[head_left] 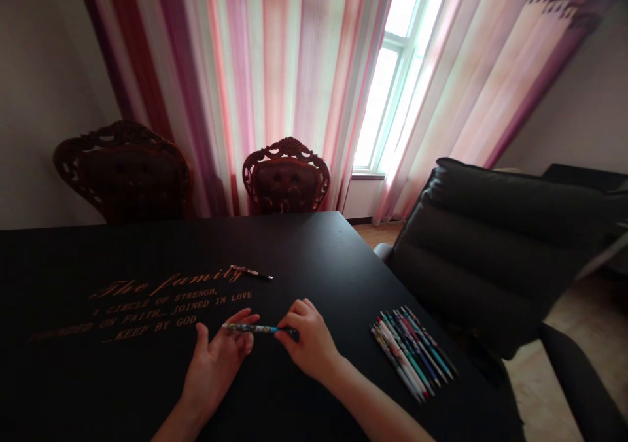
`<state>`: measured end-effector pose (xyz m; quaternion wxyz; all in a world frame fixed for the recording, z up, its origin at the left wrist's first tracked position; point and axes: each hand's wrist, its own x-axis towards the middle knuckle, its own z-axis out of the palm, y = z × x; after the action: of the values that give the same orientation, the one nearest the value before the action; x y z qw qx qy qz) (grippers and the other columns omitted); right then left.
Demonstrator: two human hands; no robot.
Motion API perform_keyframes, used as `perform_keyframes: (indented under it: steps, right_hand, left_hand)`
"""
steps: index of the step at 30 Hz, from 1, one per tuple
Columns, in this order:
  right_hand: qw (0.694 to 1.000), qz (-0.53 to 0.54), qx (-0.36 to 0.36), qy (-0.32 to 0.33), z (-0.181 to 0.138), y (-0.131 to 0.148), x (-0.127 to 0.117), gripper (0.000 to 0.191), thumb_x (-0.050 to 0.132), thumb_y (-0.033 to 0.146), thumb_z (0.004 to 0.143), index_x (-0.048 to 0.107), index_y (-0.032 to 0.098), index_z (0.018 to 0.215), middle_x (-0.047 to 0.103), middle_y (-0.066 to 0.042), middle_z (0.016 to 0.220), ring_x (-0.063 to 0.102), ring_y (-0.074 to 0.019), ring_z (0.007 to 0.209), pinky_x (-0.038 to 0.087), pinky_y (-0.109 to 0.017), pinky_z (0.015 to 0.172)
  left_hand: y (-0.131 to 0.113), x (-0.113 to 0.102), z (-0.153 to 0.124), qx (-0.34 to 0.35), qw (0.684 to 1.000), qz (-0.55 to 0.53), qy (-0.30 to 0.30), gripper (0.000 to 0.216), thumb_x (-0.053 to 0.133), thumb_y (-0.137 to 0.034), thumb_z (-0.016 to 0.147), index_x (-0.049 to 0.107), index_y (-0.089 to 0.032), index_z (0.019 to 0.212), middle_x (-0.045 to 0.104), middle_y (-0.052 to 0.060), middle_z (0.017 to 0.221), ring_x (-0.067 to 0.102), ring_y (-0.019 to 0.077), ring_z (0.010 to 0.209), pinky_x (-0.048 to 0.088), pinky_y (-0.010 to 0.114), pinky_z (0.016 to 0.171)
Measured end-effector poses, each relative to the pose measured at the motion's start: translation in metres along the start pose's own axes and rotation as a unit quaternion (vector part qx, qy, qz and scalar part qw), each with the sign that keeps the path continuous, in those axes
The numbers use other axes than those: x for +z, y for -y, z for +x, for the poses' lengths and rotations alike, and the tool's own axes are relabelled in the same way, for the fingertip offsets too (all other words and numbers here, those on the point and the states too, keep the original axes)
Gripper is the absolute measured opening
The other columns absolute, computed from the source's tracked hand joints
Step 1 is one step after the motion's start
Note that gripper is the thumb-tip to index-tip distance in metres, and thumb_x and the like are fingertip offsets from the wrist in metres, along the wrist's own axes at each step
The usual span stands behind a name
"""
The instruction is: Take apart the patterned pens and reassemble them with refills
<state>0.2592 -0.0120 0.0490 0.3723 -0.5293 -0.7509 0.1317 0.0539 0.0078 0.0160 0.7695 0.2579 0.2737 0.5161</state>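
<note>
A patterned pen (255,328) lies level between my two hands, just above the black table (318,252). My right hand (308,340) pinches its dark right end with curled fingers. My left hand (216,360) is palm up with the fingers loosely spread, and the pen's left end rests across the fingertips. A second pen (251,272) lies alone on the table farther back, beyond both hands. To the right of my right hand, several colourful pens (412,352) lie side by side in a row near the table's right edge.
Gold lettering (161,305) is printed on the table at the left. Two carved wooden chairs (287,177) stand behind the far edge, before striped curtains. A dark padded chair (495,252) stands close to the table's right side.
</note>
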Motion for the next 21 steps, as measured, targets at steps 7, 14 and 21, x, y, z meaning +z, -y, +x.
perform_keyframes:
  steps: [7, 14, 21]
  right_hand:
    - [0.964, -0.202, 0.125, -0.115, -0.067, -0.030, -0.068, 0.013, 0.055, 0.020, 0.092, 0.066, 0.024, 0.087, 0.061, -0.004, 0.083, 0.055, -0.0234, 0.085, 0.042, -0.036, 0.078]
    - [0.914, -0.335, 0.173, -0.150, -0.161, -0.065, -0.081, 0.011, 0.053, 0.021, 0.092, 0.061, 0.023, 0.086, 0.062, -0.007, 0.087, 0.056, -0.0256, 0.084, 0.043, -0.040, 0.080]
    - [0.886, -0.396, 0.189, -0.148, -0.164, -0.065, -0.078, 0.009, 0.054, 0.021, 0.090, 0.061, 0.022, 0.085, 0.061, -0.006, 0.082, 0.058, -0.0263, 0.080, 0.046, -0.042, 0.075]
  left_hand:
    - [0.003, -0.003, 0.004, -0.003, 0.993, 0.121, 0.012, 0.060, 0.050, -0.070, 0.083, 0.071, -0.019, 0.108, 0.071, 0.009, 0.100, 0.059, 0.0222, 0.083, 0.046, 0.034, 0.076]
    - [0.012, -0.001, 0.000, 0.018, 0.970, 0.240, 0.028, 0.052, 0.057, -0.067, 0.081, 0.073, -0.020, 0.098, 0.072, 0.007, 0.091, 0.061, 0.0243, 0.083, 0.045, 0.034, 0.079]
    - [0.008, 0.013, -0.006, 0.067, 0.913, 0.395, 0.074, 0.041, 0.048, -0.056, 0.091, 0.069, -0.023, 0.103, 0.071, 0.005, 0.092, 0.062, 0.0242, 0.085, 0.045, 0.034, 0.082]
